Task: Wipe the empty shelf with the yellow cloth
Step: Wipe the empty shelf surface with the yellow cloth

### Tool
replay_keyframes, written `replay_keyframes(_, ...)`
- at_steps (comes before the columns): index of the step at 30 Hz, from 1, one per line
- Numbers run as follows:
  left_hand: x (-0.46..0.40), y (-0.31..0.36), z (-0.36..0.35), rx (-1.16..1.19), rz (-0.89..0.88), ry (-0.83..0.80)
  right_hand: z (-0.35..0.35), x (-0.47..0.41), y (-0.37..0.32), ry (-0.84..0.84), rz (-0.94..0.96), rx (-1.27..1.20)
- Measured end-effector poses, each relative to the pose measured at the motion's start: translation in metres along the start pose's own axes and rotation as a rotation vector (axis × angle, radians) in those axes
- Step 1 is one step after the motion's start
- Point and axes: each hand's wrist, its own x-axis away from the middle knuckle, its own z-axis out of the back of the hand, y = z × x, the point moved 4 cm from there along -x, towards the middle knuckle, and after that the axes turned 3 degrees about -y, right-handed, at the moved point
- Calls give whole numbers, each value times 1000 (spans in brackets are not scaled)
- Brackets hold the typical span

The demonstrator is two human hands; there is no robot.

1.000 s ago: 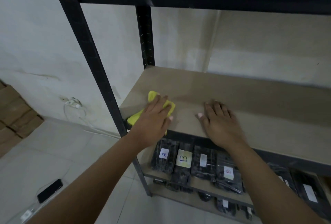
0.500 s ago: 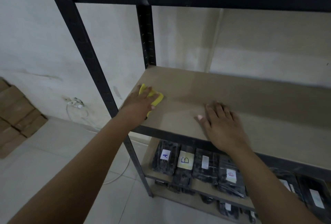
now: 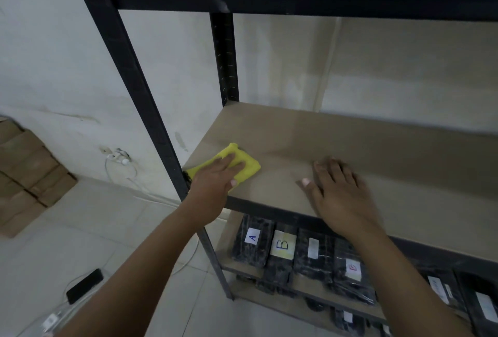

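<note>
Half a second ago the left hand (image 3: 215,183) had pushed the yellow cloth (image 3: 244,165) farther back along the shelf's left edge; now it sits nearer the front-left corner of the empty shelf (image 3: 350,142), left of frame centre, so the wiping strokes are likely confined to that corner. Its fingers lie flat, pressing the cloth down. The right hand (image 3: 342,196) rests spread, palm on the board.
</note>
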Motion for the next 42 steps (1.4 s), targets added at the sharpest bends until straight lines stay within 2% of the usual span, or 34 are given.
replay_keyframes(4, -10, -7, -6, -78, 33, 2, 0, 1, -2, 5, -1, -5)
replay_keyframes(7, -20, -18, -11, -141, 101, -110, 0, 2, -2, -7, 2, -5)
replay_keyframes(10, -36, -29, -15, -241, 251, -193, 1, 3, -3, -15, 1, -13)
replay_keyframes(14, -64, -36, -15, -267, 450, -151, 1, 4, -3, -18, 2, -20)
replay_keyframes(16, -79, -42, -10, -242, 457, -116, 0, 3, -4, -28, -2, -25)
replay_keyframes(20, -113, -54, 3, -193, 432, -154, -2, 0, -4, -59, -12, -27)
replay_keyframes(29, -155, -51, 13, -89, 400, -125, -8, -5, 0, -18, -19, -10)
replay_keyframes(32, -150, -51, 13, -67, 392, -95, -10, -6, 2, -19, -21, -9)
replay_keyframes(35, -134, -50, 13, -62, 381, -138, -8, -6, 3, -35, -31, -5)
replay_keyframes(42, -43, -26, 14, -324, 383, -241, -5, -5, 0, -70, -27, 1)
